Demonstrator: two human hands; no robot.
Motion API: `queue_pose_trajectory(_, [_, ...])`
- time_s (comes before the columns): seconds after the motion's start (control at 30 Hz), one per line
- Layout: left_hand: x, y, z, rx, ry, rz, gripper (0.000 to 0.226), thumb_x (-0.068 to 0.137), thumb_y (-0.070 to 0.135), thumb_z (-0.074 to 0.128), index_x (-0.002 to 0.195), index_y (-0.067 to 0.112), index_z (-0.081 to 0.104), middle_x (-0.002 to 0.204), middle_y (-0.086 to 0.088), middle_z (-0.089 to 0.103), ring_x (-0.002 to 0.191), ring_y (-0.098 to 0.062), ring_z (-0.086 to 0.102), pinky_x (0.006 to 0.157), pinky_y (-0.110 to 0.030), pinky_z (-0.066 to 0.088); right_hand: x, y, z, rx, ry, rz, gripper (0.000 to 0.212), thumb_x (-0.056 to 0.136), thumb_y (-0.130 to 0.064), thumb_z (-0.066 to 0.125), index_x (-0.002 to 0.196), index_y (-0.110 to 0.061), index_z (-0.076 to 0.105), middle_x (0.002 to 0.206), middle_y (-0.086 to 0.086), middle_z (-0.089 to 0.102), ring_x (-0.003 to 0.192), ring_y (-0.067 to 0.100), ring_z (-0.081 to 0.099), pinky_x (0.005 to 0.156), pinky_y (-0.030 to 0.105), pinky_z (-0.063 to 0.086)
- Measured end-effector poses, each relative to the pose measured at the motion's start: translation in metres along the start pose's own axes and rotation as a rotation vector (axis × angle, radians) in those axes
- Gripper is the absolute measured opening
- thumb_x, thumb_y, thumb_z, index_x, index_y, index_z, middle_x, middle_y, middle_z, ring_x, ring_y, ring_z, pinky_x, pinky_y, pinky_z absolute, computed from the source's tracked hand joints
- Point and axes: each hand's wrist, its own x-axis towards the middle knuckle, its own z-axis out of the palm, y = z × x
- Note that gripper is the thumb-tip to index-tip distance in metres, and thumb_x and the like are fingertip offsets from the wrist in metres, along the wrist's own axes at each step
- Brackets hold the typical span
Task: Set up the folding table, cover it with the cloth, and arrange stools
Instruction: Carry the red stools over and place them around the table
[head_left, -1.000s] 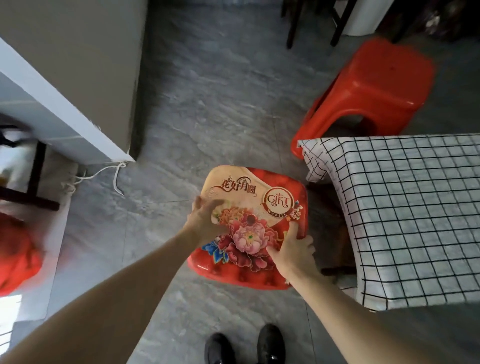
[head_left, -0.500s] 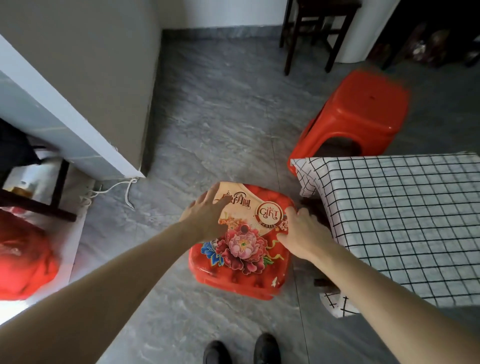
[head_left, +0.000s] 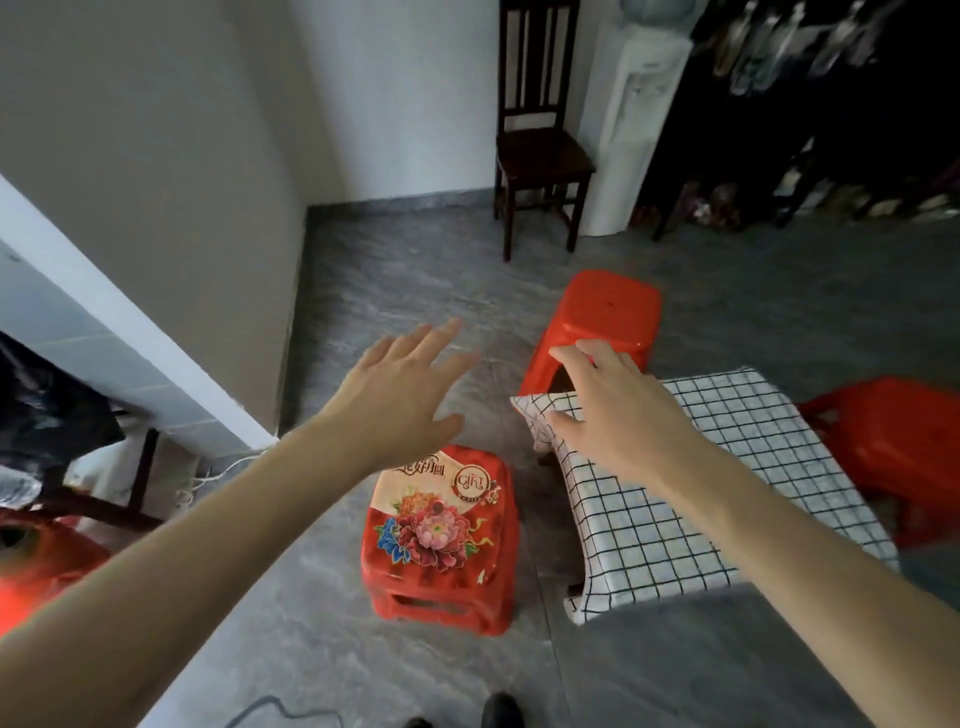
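A red plastic stool with a flower print on its seat (head_left: 441, 530) stands upright on the grey floor, just left of the low table. A white cloth with a black grid (head_left: 691, 493) covers that table. A plain red stool (head_left: 605, 317) stands beyond the table's far corner, and another red stool (head_left: 904, 457) sits at its right side. My left hand (head_left: 400, 384) hovers above the printed stool with fingers spread, holding nothing. My right hand (head_left: 613, 410) hangs over the cloth's near-left corner, fingers loosely extended and empty.
A grey wall and a white ledge (head_left: 130, 332) close off the left. A dark wooden chair (head_left: 540, 150) and a white water dispenser (head_left: 628, 119) stand at the back wall. Red bags (head_left: 31, 566) lie at far left. My shoes (head_left: 498, 712) are at the bottom edge.
Both hands have let go of the printed stool and risen above it. The stool now stands on the floor by the table. The view has tilted up, showing the back wall.
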Motion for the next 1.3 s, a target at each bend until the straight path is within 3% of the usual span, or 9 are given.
queue_pose_trajectory(0.13, [-0.003,0.053,-0.043,-0.036,0.070,0.088,0.066,0.090,0.052,0.045,0.149,0.040,0.019,0.163,0.001,0.000,0.149,-0.024,0.007,0.119,-0.047,0.011,-0.042,0.019,-0.060,-0.002,0.117,0.065,0.073,0.085,-0.043,0.065,0.147,-0.024,0.030,0.150,0.003,0.032,0.129,0.027,0.041,0.094,0.045,0.046])
queue_pose_trajectory(0.27, [0.012,0.102,-0.072,0.064,0.123,0.217,0.071,0.090,0.052,0.045,0.153,0.036,0.016,0.163,0.001,-0.004,0.150,-0.023,0.002,0.120,-0.051,0.009,-0.085,0.039,-0.090,-0.021,0.140,0.172,0.074,0.088,-0.041,0.062,0.149,-0.023,0.024,0.159,0.006,0.021,0.139,0.028,0.032,0.103,0.046,0.041])
queue_pose_trajectory(0.43, [0.018,0.152,-0.096,0.019,0.227,0.403,0.070,0.089,0.052,0.048,0.151,0.034,0.021,0.163,0.003,0.001,0.150,-0.021,0.005,0.120,-0.051,0.012,-0.143,0.052,-0.107,-0.041,0.141,0.361,0.075,0.092,-0.043,0.059,0.152,-0.022,0.020,0.163,0.008,0.010,0.146,0.028,0.021,0.112,0.047,0.032])
queue_pose_trajectory(0.67, [-0.018,0.193,-0.086,-0.021,0.130,0.647,0.074,0.091,0.058,0.045,0.153,0.034,0.014,0.163,0.006,-0.008,0.150,-0.018,-0.003,0.120,-0.049,0.007,-0.227,0.023,-0.092,0.032,0.153,0.646,0.076,0.091,-0.043,0.060,0.152,-0.024,0.020,0.162,0.009,0.012,0.146,0.028,0.020,0.113,0.049,0.029])
queue_pose_trajectory(0.97, [-0.083,0.217,-0.045,0.028,-0.028,0.879,0.074,0.091,0.057,0.047,0.153,0.030,0.016,0.163,0.005,-0.005,0.150,-0.019,-0.001,0.120,-0.050,0.009,-0.321,-0.045,-0.040,0.108,0.084,0.922,0.073,0.091,-0.044,0.057,0.152,-0.025,0.023,0.162,0.011,0.012,0.146,0.031,0.019,0.114,0.050,0.029])
queue_pose_trajectory(1.3, [-0.143,0.293,-0.041,0.002,-0.072,1.166,0.074,0.092,0.054,0.048,0.154,0.027,0.017,0.163,0.005,-0.003,0.150,-0.017,0.000,0.120,-0.047,0.009,-0.431,-0.079,-0.032,0.147,0.153,1.216,0.073,0.092,-0.047,0.056,0.152,-0.026,0.022,0.162,0.010,0.008,0.147,0.028,0.016,0.114,0.046,0.027])
